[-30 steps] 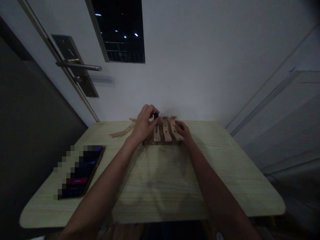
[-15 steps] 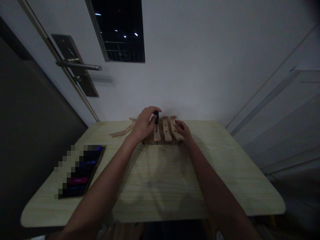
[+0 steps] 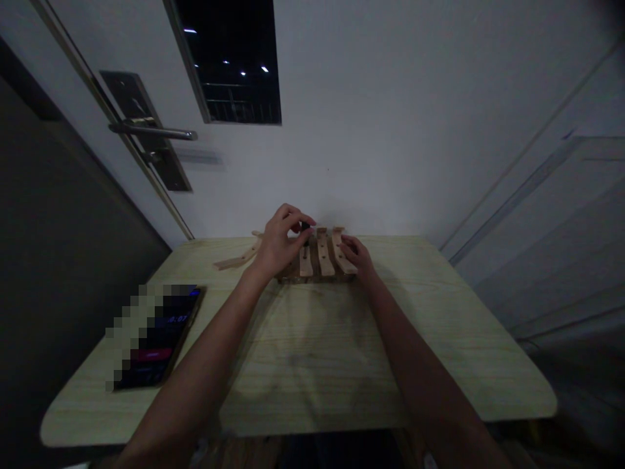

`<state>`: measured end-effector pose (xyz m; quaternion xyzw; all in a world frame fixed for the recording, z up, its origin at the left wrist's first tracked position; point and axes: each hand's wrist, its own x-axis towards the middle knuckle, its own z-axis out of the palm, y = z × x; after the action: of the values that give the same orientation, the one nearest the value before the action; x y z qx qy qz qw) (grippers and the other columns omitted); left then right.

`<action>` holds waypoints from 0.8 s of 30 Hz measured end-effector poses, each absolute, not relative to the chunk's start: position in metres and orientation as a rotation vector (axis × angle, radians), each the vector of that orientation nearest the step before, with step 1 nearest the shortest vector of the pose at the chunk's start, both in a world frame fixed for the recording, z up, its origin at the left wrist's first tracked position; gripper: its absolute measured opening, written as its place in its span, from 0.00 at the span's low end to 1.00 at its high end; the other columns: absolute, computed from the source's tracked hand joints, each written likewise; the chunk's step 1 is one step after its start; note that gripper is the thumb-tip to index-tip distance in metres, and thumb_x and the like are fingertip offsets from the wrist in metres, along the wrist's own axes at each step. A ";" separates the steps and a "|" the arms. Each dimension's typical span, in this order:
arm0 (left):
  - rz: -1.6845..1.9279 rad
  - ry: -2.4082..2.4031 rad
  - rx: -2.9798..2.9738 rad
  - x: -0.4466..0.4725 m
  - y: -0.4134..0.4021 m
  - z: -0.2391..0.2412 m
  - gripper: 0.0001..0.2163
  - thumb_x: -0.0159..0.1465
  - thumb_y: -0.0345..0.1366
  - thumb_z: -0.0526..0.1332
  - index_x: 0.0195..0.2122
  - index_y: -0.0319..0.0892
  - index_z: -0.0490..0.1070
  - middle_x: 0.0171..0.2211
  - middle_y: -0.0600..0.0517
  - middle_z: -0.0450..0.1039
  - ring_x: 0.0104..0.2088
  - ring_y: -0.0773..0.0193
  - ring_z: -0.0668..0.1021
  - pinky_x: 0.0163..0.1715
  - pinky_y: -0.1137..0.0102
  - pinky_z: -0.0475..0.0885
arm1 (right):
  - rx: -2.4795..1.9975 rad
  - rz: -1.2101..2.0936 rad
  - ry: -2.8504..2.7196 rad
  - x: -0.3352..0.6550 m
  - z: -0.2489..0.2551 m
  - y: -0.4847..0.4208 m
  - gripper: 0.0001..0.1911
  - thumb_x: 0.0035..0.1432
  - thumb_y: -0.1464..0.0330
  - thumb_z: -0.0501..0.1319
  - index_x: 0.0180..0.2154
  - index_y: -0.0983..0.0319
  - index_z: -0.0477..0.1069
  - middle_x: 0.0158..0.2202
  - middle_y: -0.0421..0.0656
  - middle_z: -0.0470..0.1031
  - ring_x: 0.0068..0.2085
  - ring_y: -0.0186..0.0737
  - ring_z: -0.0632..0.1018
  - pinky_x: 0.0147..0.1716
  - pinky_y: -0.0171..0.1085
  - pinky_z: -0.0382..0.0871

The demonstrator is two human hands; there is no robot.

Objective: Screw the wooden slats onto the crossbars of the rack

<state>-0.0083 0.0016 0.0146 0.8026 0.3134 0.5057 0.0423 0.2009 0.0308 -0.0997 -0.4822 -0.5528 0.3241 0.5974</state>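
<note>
Pinched between the thumb and fingers of my left hand (image 3: 280,242) is a short black-handled screwdriver (image 3: 306,227). It stands upright over the leftmost of three pale curved wooden pieces (image 3: 305,263) set side by side. Those pieces, with small dark holes in them, rest on a brown wooden base (image 3: 315,279). To the right, my right hand (image 3: 360,255) lies against the outermost curved piece (image 3: 344,253), fingers bent along its edge. Between them is the middle piece (image 3: 325,254). The screwdriver's tip is too small to make out.
More loose pale wooden pieces (image 3: 239,261) lie left of my left hand. A phone (image 3: 168,352), partly pixelated, rests on the table (image 3: 312,365) at the left. Behind the table stands a white door (image 3: 381,130) with a metal handle (image 3: 161,132) and a dark window.
My left fingers and thumb have closed together around the screwdriver's handle, where fingertips sat on its top before. My right hand and the wooden pieces stay in place.
</note>
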 end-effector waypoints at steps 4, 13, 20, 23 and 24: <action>1.541 0.916 2.426 -0.009 0.001 0.013 0.09 0.58 0.26 0.57 0.40 0.42 0.70 0.37 0.51 0.69 0.35 0.67 0.73 0.35 0.71 0.73 | -1.119 0.750 -1.261 0.200 -0.100 0.031 0.22 0.45 0.52 0.61 0.39 0.60 0.70 0.42 0.47 0.76 0.43 0.42 0.76 0.48 0.46 0.68; 1.539 0.890 2.451 -0.009 -0.001 0.015 0.10 0.59 0.27 0.56 0.40 0.42 0.71 0.39 0.50 0.70 0.41 0.65 0.73 0.37 0.70 0.73 | -1.101 0.791 -1.245 0.201 -0.099 0.029 0.21 0.45 0.55 0.61 0.40 0.59 0.69 0.43 0.47 0.75 0.43 0.42 0.76 0.49 0.46 0.67; 1.557 0.958 2.442 -0.009 0.003 0.013 0.04 0.59 0.30 0.60 0.35 0.42 0.71 0.34 0.52 0.66 0.33 0.68 0.71 0.32 0.72 0.72 | -1.099 0.781 -1.269 0.201 -0.099 0.031 0.22 0.45 0.54 0.61 0.40 0.60 0.70 0.42 0.48 0.76 0.42 0.43 0.76 0.48 0.47 0.67; 1.542 0.925 2.444 -0.009 0.004 0.011 0.07 0.60 0.28 0.56 0.38 0.41 0.70 0.36 0.51 0.68 0.36 0.67 0.73 0.34 0.72 0.73 | -1.108 0.787 -1.251 0.201 -0.099 0.031 0.23 0.44 0.53 0.61 0.40 0.60 0.70 0.42 0.47 0.76 0.42 0.42 0.76 0.48 0.47 0.68; 1.543 0.917 2.446 -0.010 0.004 0.010 0.08 0.60 0.27 0.55 0.40 0.41 0.69 0.38 0.50 0.69 0.38 0.67 0.73 0.36 0.71 0.73 | -1.110 0.791 -1.244 0.200 -0.099 0.031 0.24 0.43 0.53 0.61 0.40 0.60 0.70 0.42 0.47 0.76 0.42 0.42 0.76 0.48 0.46 0.68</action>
<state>-0.0097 0.0040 0.0104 0.8050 0.3020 0.5078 0.0539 0.2003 0.0309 -0.0992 -0.4796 -0.5373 0.3418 0.6037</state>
